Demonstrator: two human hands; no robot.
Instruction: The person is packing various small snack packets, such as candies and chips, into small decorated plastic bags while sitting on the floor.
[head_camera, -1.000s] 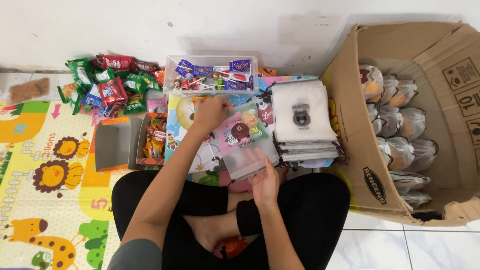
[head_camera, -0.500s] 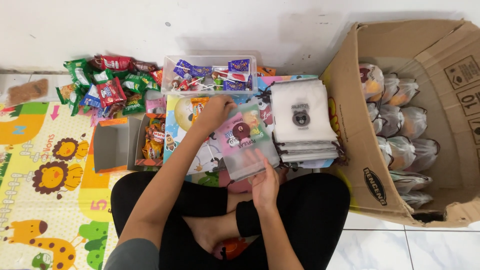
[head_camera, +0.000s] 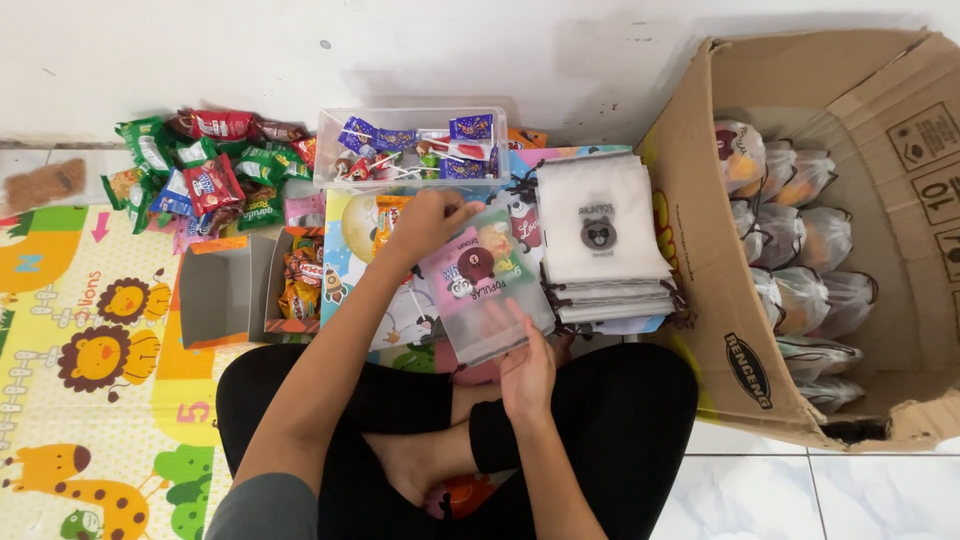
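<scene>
A big cardboard box (head_camera: 700, 250) lies open on the floor to the person's right, its far side lined with filled pouches (head_camera: 800, 240) of the same frosted kind. Just left of it sits a stack of empty pouches (head_camera: 600, 235), flat and neatly squared, and beyond that a clear plastic tub (head_camera: 410, 145) of lollipops against the wall. A heap of snack packets (head_camera: 205, 170) spreads over the play mat (head_camera: 90, 330) further left, beside two small cardboard trays (head_camera: 250, 290).

The pouch in hand (head_camera: 480, 290) hovers above the person's crossed legs, tilted, with sweets showing through it. It looks thin, soft and light (the film will likely crumple and sag under its contents rather than hold shape), and probably a little slick. The left hand (head_camera: 425, 222) pinches its top edge by the mouth, fingers closed on it. The right hand (head_camera: 527, 362) supports the bottom edge, fingers loosely curled under and against the film. Holding by the mouth hem and the base seems the surest way, since the middle would buckle.
</scene>
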